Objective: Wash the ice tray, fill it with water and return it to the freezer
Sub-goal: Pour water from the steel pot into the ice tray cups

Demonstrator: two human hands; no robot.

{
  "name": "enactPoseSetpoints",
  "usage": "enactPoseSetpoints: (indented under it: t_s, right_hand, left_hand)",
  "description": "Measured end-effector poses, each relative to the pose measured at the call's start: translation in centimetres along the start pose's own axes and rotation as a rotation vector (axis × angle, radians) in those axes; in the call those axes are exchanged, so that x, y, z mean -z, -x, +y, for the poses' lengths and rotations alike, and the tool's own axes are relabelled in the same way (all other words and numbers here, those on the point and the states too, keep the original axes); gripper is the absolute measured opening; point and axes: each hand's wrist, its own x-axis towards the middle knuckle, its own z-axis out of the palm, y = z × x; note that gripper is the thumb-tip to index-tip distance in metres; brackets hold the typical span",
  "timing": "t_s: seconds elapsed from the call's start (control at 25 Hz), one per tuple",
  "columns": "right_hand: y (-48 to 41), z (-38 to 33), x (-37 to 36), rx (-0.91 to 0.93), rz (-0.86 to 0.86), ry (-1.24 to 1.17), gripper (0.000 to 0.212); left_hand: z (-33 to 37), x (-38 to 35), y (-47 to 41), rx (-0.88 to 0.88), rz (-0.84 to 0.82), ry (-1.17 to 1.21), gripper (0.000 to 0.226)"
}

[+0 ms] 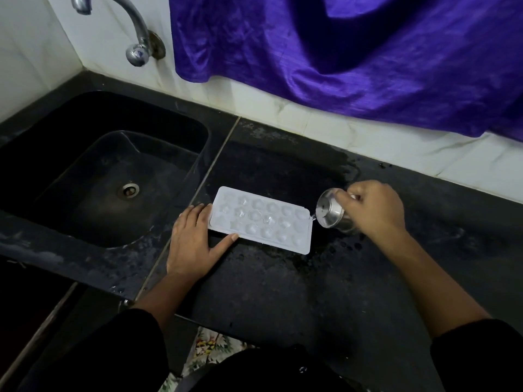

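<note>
A white ice tray [261,219] with several shaped cavities lies flat on the black counter [283,292], just right of the sink. My left hand [195,244] rests flat on the counter, its straight fingers and thumb touching the tray's left end. My right hand [373,209] grips a small steel cup [331,212], tipped on its side with its mouth toward the tray's right end. A thin stream of water runs from the cup's rim onto that end.
A black sink [70,154] with a round drain [130,190] lies to the left, under a chrome tap [135,38] on the tiled wall. A purple cloth [353,52] hangs over the wall behind the counter. The counter surface is wet in patches.
</note>
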Motion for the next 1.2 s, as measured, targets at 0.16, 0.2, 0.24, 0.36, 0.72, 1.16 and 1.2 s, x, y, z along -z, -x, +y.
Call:
enactPoseSetpoints:
  t_s: [0.16,0.2,0.24,0.36,0.72,1.16,1.2]
  right_hand:
    - [1.2,2.9,0.2,-0.294,0.05,-0.67,0.049]
    - [1.6,3.3,0.2,-0.371,0.074,-0.819,0.042]
    - [2.1,3.7,0.4,-0.438,0.086,-0.92,0.037]
    - [3.1,4.1,1.1,-0.493,0.1,-1.054,0.03]
    - [2.2,1.9,1.1,0.028,-0.006,-0.245,0.058]
    - [1.9,-1.1,-0.1,0.174,-0.066,0.112,0.052]
    - [1.9,-0.6,0.0,0.143,-0.06,0.056,0.054]
  left_hand:
    - [0.1,0.1,0.0,0.007,0.001,-0.002,0.095]
    - [0.1,0.1,-0.1,0.005,0.001,-0.001,0.095]
    - [0.1,0.1,-0.1,0.003,0.002,0.0,0.095]
    - [0.1,0.0,-0.1,-0.001,0.003,0.002,0.096]
    - [0.0,-0.1,-0.1,-0.003,0.003,0.005,0.097]
    - [0.0,-0.1,0.0,-0.001,0.001,0.01,0.097]
    - [0.0,-0.1,0.0,0.0,0.0,0.009,0.097]
